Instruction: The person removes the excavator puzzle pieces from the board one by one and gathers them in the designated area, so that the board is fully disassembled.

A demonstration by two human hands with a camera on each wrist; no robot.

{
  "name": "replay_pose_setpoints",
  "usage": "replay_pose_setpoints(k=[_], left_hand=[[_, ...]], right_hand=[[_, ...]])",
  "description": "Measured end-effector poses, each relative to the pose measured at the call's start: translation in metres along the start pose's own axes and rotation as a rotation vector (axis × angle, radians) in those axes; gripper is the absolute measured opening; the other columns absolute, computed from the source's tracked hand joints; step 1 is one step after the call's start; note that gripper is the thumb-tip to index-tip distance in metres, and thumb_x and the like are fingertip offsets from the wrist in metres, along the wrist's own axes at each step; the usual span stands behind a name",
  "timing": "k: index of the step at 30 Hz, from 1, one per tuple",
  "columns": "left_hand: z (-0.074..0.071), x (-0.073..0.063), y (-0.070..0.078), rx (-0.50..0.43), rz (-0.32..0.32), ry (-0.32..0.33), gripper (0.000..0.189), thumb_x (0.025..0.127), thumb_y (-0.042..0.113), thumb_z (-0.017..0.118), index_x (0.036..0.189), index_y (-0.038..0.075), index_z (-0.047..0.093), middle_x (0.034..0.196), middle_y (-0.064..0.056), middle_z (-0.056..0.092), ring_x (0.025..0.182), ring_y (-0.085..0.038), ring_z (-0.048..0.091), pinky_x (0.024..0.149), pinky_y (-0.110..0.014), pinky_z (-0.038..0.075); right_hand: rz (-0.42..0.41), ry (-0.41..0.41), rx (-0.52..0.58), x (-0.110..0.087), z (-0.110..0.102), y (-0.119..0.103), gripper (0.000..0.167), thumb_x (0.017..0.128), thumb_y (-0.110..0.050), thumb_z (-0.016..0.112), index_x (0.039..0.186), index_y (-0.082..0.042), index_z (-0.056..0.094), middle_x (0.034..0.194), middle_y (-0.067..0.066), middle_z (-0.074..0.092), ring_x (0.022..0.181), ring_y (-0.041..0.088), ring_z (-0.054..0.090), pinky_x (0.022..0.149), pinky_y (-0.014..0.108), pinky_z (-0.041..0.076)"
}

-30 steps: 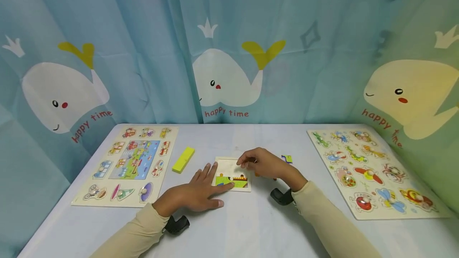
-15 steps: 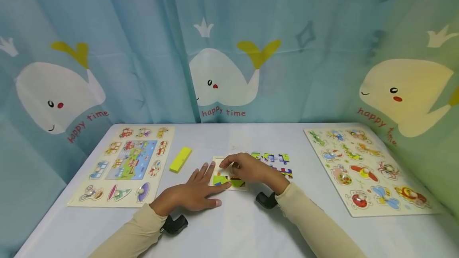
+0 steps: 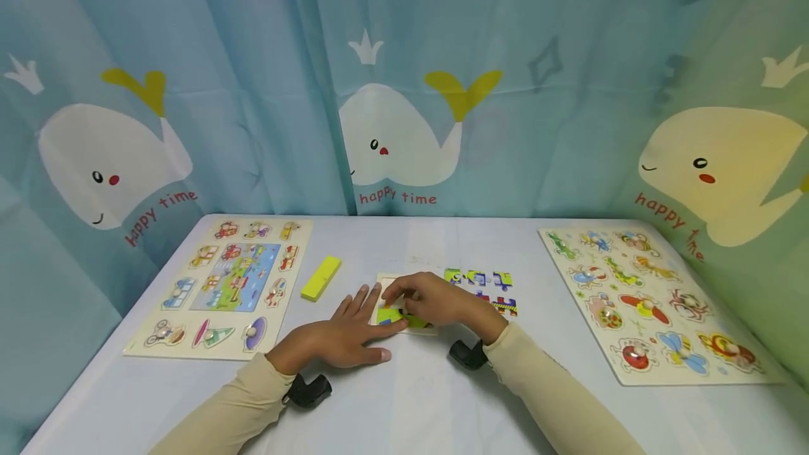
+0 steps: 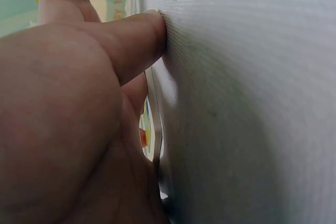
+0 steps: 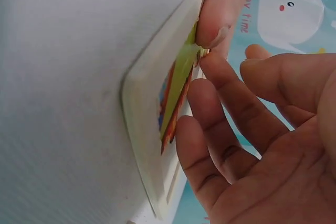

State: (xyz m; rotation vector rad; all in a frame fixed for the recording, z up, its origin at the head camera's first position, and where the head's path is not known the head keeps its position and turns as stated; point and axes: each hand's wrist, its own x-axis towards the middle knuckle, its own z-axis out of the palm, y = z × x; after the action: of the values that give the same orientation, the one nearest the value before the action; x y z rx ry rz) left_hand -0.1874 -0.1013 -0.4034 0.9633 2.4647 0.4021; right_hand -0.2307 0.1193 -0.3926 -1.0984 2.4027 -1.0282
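Observation:
A small pale puzzle tray lies mid-table, with green and orange jigsaw pieces along its near side. My left hand lies spread at the tray's left, its index finger reaching over the near pieces. My right hand is bent over the tray from the right and hides much of it. In the right wrist view, the right hand's fingertips are at the assembled pieces, and the thumb stands apart from them. No piece shows between the right thumb and fingers.
Loose jigsaw pieces lie in rows right of the tray. A yellow block lies to its left. A vehicle knob-puzzle board is at far left, an insect one at far right. A whale-print curtain hangs behind the table.
My right hand has moved left over the tray, uncovering the loose pieces on the right, and has stayed about there since half a second ago. My left hand keeps its place.

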Motion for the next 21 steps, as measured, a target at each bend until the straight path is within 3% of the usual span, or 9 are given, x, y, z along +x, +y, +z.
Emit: replay_pose_setpoints(k=[9, 16, 21], left_hand=[[0.001, 0.001, 0.0, -0.019, 0.013, -0.01, 0.058, 0.1, 0.049, 0.046, 0.153, 0.032, 0.031, 0.159, -0.017, -0.017, 0.142, -0.036, -0.021, 0.111, -0.057, -0.006], [0.001, 0.001, 0.002, 0.001, -0.007, -0.007, 0.056, 0.1, 0.05, 0.045, 0.153, 0.035, 0.032, 0.16, -0.013, -0.015, 0.143, -0.035, -0.019, 0.112, -0.057, -0.002], [0.0, -0.001, 0.003, -0.007, -0.009, -0.006, 0.056, 0.1, 0.05, 0.046, 0.152, 0.035, 0.033, 0.16, -0.015, -0.015, 0.143, -0.035, -0.018, 0.112, -0.056, -0.002]], right_hand=[[-0.036, 0.091, 0.096, -0.002, 0.002, -0.003, 0.03, 0.093, 0.01, 0.047, 0.114, 0.0, 0.067, 0.102, 0.008, 0.067, 0.076, 0.016, 0.056, 0.064, 0.027, 0.047], [-0.048, 0.127, 0.114, -0.001, 0.01, -0.002, 0.024, 0.093, 0.008, 0.056, 0.114, 0.001, 0.067, 0.099, 0.007, 0.066, 0.082, 0.015, 0.061, 0.069, 0.026, 0.051], [-0.016, 0.129, 0.096, 0.003, 0.011, -0.003, 0.017, 0.093, 0.004, 0.06, 0.106, 0.0, 0.07, 0.088, 0.001, 0.067, 0.074, 0.011, 0.059, 0.067, 0.025, 0.05]])
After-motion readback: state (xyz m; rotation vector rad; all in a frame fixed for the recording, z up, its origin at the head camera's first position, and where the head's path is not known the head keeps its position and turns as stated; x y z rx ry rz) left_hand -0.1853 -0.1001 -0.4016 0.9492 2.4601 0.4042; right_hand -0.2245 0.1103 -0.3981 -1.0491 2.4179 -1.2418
